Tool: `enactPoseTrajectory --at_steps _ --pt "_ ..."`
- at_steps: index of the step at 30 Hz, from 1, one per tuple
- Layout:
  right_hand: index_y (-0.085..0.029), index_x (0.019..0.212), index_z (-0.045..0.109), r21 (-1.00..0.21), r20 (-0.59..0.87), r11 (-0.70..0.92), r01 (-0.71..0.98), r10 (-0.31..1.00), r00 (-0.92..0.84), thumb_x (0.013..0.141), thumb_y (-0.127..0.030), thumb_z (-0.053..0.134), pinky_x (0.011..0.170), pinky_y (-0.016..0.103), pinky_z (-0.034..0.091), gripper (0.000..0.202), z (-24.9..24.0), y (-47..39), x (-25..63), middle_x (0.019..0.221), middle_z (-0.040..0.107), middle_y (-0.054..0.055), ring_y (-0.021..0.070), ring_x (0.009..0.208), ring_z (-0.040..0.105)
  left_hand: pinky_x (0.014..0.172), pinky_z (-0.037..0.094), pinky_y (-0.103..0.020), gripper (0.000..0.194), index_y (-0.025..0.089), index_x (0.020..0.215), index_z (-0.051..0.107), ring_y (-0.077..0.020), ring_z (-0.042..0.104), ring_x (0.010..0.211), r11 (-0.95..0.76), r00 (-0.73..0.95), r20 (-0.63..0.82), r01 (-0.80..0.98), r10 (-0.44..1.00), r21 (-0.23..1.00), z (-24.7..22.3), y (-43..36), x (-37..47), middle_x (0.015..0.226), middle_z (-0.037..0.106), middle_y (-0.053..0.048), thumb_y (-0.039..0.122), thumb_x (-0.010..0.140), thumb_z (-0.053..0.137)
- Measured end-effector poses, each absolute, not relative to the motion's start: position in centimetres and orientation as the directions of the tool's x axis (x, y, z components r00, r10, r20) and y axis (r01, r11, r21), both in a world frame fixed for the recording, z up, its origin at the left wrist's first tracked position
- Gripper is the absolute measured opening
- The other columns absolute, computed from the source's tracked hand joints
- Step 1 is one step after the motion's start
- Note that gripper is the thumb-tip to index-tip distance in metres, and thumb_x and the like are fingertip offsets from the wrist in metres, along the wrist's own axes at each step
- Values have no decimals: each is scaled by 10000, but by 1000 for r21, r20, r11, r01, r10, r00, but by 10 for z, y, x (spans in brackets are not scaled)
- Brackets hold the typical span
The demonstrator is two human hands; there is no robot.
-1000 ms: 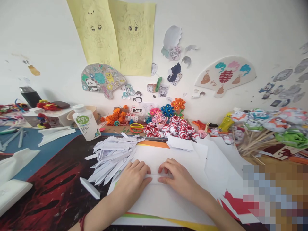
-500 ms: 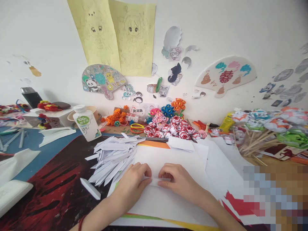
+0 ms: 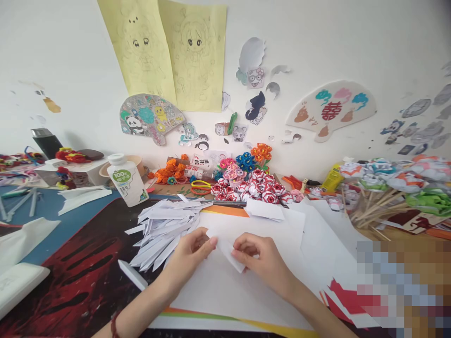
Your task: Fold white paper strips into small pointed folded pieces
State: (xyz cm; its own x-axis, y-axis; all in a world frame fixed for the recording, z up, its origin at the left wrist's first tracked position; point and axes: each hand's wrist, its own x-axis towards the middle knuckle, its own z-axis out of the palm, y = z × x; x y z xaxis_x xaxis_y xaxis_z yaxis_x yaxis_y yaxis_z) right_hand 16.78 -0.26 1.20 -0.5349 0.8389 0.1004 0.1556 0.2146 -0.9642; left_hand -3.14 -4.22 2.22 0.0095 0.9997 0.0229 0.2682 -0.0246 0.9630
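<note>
Between my hands a small folded piece of white paper (image 3: pixel 229 256) slants down to the right, above large white sheets (image 3: pixel 211 295). My left hand (image 3: pixel 193 249) pinches its upper left end between thumb and fingers. Lower down, my right hand (image 3: pixel 255 253) grips its right side, with the fingertips partly behind the paper. To the left of my left hand is a heap of folded white paper strips (image 3: pixel 165 230). One separate folded strip (image 3: pixel 133 274) rests on the dark red and black mat (image 3: pixel 84 258).
Behind the sheets stand a white bottle (image 3: pixel 128 180) and red-and-white paper flowers (image 3: pixel 260 187). Flowers on sticks (image 3: pixel 373 202) are at the right, near red paper scraps (image 3: pixel 347 298). A white case (image 3: pixel 21 286) sits at the left edge.
The small paper has turned from nearly level to a steep slant and shows more of its face. My left hand has moved slightly up and left.
</note>
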Motion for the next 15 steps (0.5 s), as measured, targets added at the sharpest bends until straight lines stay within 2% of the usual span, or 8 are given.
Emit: enactPoseTrajectory --at_steps 2,6,10,15 --pt "-178 803 610 -962 100 220 160 833 -545 821 -363 631 551 230 486 187 13 -6 165 692 617 -2 142 634 584 539 306 -223 354 164 675 493 -111 402 578 -36 11 34 313 999 949 21 -43 -30 605 458 35 473 845 525" --pt "-178 762 627 -940 103 272 205 802 -589 811 -301 651 623 234 456 135 16 -14 160 695 644 -8 138 668 593 528 273 -224 389 170 613 451 -103 351 565 -83 26 79 372 997 924 22 -45 -29 579 359 52 468 858 504" --pt "-175 749 642 -937 96 277 212 789 -607 809 -293 651 616 241 456 133 15 -17 158 686 642 -6 135 650 579 520 246 -225 407 182 581 370 -98 292 559 -99 36 93 419 995 903 21 -44 -27 579 270 61 443 871 486" --pt "-165 825 646 -978 119 192 77 828 -547 830 -352 624 547 239 491 188 12 -13 158 709 625 18 152 662 586 532 258 -227 398 186 585 356 -102 304 559 -148 96 116 476 989 867 19 -46 -23 567 296 60 419 888 468"
